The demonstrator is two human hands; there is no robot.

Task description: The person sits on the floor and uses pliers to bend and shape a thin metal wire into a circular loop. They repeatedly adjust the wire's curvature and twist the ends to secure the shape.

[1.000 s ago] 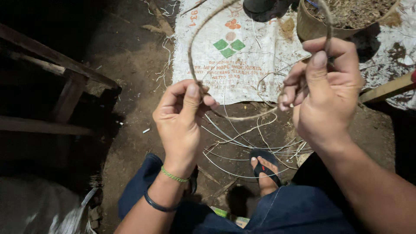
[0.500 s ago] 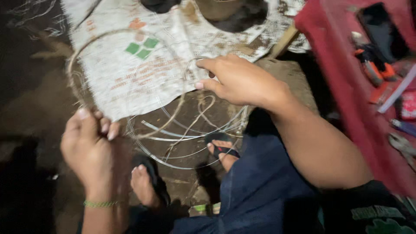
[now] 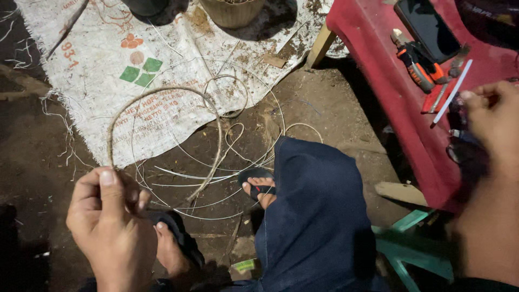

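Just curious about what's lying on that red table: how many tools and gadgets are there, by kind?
Pliers: 1
Phone: 1
White stick: 1
Total: 3 clear on the table; the items by the right hand are too blurred to count.

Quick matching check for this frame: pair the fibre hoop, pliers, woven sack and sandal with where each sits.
Things:
1. fibre hoop
2. pliers
3. woven sack
4. sandal

Places:
A. spread on the dirt ground
B. on the red surface at right
C. on a foot beside the blue trouser leg
D. pinched in the left hand

Pairs: 1-D, 2-B, 3-A, 4-C
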